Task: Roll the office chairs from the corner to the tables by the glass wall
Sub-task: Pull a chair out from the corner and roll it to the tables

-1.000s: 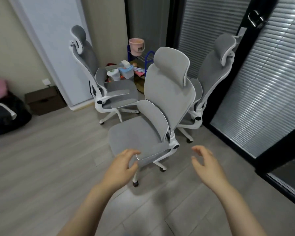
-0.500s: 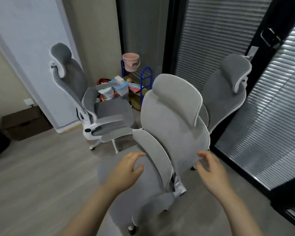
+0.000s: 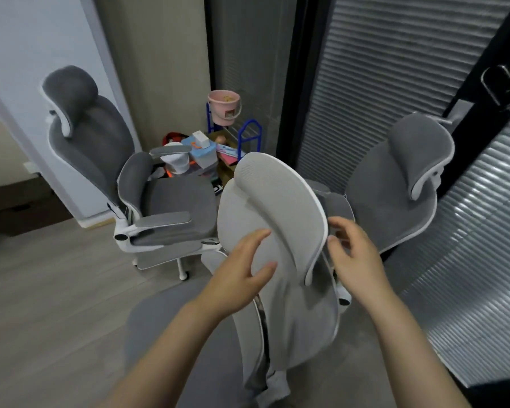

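Both hands reach the nearest chair's headrest (image 3: 273, 207); left hand (image 3: 239, 278) spread on its front, right hand (image 3: 355, 257) loosely open at its 3 o'clock rim, holding nothing. Bare floor (image 3: 56, 304) opens toward 8 o'clock; two chairs crowd 10 and 2.

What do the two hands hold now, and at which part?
Nothing is gripped yet. The left hand lies open on the front of the nearest chair's headrest; the right hand is open beside its right edge, and contact cannot be told.
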Action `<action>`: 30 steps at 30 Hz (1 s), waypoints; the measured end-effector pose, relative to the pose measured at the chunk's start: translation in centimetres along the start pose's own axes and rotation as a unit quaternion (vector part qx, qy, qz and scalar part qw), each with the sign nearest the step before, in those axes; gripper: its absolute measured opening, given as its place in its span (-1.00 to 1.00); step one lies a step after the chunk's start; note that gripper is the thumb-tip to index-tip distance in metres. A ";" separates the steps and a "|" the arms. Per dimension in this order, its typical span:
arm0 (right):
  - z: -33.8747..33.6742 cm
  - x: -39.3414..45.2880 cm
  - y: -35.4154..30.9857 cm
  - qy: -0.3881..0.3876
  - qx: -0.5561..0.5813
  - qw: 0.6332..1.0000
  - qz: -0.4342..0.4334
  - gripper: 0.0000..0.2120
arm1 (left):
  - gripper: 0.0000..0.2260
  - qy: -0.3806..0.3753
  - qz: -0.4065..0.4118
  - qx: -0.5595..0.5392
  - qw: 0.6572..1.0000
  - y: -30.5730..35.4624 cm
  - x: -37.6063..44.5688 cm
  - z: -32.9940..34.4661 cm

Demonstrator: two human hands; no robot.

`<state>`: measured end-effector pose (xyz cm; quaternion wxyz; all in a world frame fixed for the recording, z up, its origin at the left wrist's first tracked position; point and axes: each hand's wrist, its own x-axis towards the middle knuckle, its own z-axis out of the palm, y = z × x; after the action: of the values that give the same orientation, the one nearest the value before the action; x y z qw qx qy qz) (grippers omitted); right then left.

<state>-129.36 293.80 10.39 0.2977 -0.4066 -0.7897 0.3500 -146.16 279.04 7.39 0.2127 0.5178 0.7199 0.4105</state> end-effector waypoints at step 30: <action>8.1 7.8 -7.4 -0.301 -0.005 0.946 -0.122 -0.51 | -0.34 0.240 -0.145 -0.054 0.958 3.1 -7.3 4.1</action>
<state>-142.54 294.76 13.00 0.0844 -0.1841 -0.8880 0.4128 -138.63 274.29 6.70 0.1187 0.2815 0.7937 0.5260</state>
